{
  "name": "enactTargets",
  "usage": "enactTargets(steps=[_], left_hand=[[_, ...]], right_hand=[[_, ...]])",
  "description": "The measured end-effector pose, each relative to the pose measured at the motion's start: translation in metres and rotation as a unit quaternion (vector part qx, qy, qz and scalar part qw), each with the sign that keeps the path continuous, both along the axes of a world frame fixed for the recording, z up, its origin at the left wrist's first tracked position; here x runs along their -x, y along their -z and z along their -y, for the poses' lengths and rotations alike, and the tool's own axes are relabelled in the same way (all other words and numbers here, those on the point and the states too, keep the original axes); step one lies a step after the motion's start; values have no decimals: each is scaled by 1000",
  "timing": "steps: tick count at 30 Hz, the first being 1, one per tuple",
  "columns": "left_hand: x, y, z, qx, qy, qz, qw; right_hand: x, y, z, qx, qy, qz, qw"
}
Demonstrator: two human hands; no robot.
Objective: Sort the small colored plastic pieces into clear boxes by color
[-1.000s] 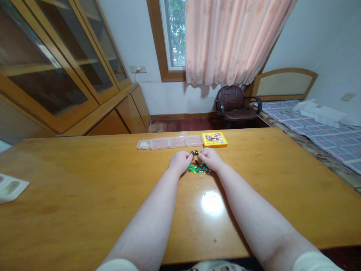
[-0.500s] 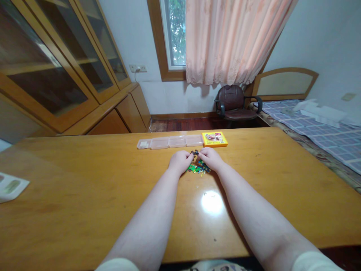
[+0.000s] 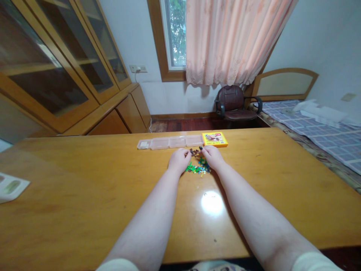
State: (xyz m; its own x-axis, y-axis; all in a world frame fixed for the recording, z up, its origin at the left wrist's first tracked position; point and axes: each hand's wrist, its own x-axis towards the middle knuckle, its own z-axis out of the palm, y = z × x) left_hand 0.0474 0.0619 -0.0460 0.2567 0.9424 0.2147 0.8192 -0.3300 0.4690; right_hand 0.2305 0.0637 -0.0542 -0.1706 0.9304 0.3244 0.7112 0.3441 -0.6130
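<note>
Small dark brown building bricks [image 3: 195,153] lie in a loose group between my two hands. My right hand [image 3: 213,156] pinches a black brick [image 3: 200,148] at the group's right side. On the left side my left hand [image 3: 179,160] has its thumb and fingers pressed together at the dark bricks; what they hold, if anything, is too small to make out. Nearer to me, just below both hands, a pile of green bricks [image 3: 193,168] mixed with blue, white and yellow ones is spread on the table. My right hand partly covers the pile's right edge.
Behind my hands a clear plastic tray [image 3: 177,142] with several compartments stretches along the wooden table [image 3: 93,195]. A yellow box [image 3: 214,139] adjoins its right end. A white plastic object [image 3: 12,187] sits at the far left. Beyond the table stands a brown chair [image 3: 231,101].
My hands have moved slightly apart. The black brick has shifted right with my right hand, and more of the brown bricks and the green pile shows.
</note>
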Motion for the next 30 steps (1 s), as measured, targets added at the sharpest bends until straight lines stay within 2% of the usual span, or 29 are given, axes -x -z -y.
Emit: enactTargets(steps=[2,8,11,17,19,23,25,27,30], left_hand=[[0,-1,1,16,-3,-13,1000],[-1,-1,1,37,36,-26,998],[-1,0,0,21,36,-16,999],[0,-1,0,-10,0,0,1000],[0,-3,1,-8,35,7,999],[-3,-4,5,2,173,25,985],[-4,-4,6,-5,221,39,975],[-4,-3,6,-11,245,49,968],[-4,-1,5,-8,246,50,968]], right_hand=[[0,0,1,10,4,1,1000],[4,1,2,43,-71,7,997],[3,1,0,26,-55,16,998],[0,1,0,12,26,-12,1000],[0,2,0,24,41,-42,998],[-1,5,0,36,48,-76,995],[0,5,0,35,34,-91,995],[0,5,0,42,8,-106,993],[2,4,1,59,-32,-112,991]])
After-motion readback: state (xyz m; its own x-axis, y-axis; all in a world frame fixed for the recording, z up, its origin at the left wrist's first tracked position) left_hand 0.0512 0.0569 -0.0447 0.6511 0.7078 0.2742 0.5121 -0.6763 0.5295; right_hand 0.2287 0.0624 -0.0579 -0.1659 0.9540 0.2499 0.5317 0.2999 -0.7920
